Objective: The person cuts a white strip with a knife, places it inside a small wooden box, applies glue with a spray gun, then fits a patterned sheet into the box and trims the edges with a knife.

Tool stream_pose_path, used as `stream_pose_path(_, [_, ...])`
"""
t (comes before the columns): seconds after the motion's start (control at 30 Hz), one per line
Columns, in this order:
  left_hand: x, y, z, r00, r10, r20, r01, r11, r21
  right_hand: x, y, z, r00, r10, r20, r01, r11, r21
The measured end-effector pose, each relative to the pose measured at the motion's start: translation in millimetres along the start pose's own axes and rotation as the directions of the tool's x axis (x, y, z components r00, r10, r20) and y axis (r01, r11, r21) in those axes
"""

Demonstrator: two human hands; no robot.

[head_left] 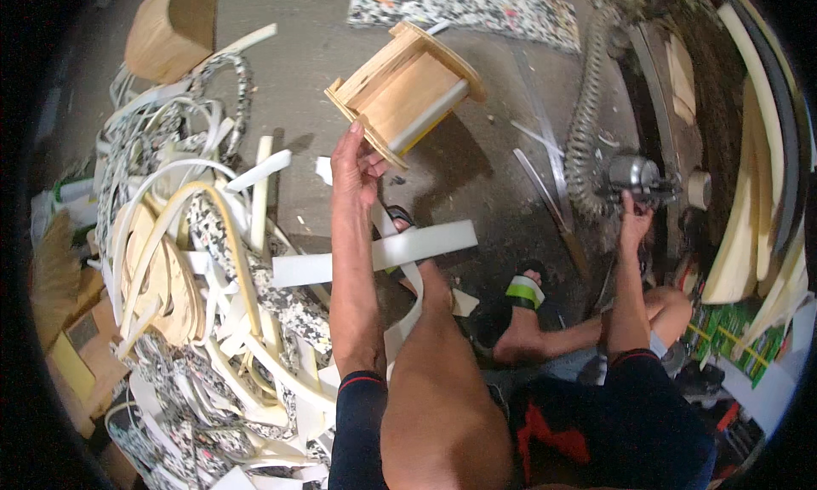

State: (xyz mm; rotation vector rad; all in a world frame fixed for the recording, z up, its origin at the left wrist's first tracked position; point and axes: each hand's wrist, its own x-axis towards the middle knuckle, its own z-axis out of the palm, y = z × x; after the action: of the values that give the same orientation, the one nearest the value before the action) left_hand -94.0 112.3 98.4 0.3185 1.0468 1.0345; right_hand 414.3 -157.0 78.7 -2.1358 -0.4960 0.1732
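My left hand (356, 162) is closed on the lower left edge of a small plywood frame (423, 97), holding it tilted above the floor. The frame has two shaped end panels and a pale strip along one long side. At the right, my right hand (634, 222) is closed around a spray gun (631, 179) with a round silver cup. Part of the gun is dark and hard to make out. A coiled hose (581, 120) lies right beside it. Under my left forearm, a white foam strip (425, 245) crosses near my foot.
A big heap of foam offcuts (204, 260) covers the left side. Behind it stands a curved wooden piece (173, 34). A speckled foam sheet (464, 11) lies at the far side. Long cream foam pieces (749, 192) lean at the right. Thin strips (540, 183) lie on the floor.
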Motion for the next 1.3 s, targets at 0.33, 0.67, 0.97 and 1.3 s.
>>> stream_pose_path(0.33, [-1.2, 76.5, -6.0, 0.950, 0.312, -0.034, -0.312, 0.950, -0.010, 24.0, -63.0, 13.0, 0.986, 0.154, -0.057, -0.164, 0.934, -0.317])
stream_pose_path(0.67, [0.6, 73.3, 5.1, 0.936, 0.349, -0.055, -0.350, 0.937, -0.010, -122.2, -263.4, 77.7, 0.707, -0.195, 0.679, 0.066, 0.975, 0.211])
stream_pose_path(0.97, [-1.0, 75.3, 6.7, 0.926, 0.375, -0.036, -0.373, 0.927, 0.038, -206.8, -355.1, 165.8, 0.340, -0.489, 0.803, 0.216, 0.872, 0.440])
stream_pose_path(1.3, [-3.8, 74.2, 2.1, 0.931, 0.361, -0.045, -0.360, 0.933, 0.025, -214.2, -366.0, 172.6, 0.333, -0.494, 0.803, 0.243, 0.868, 0.434])
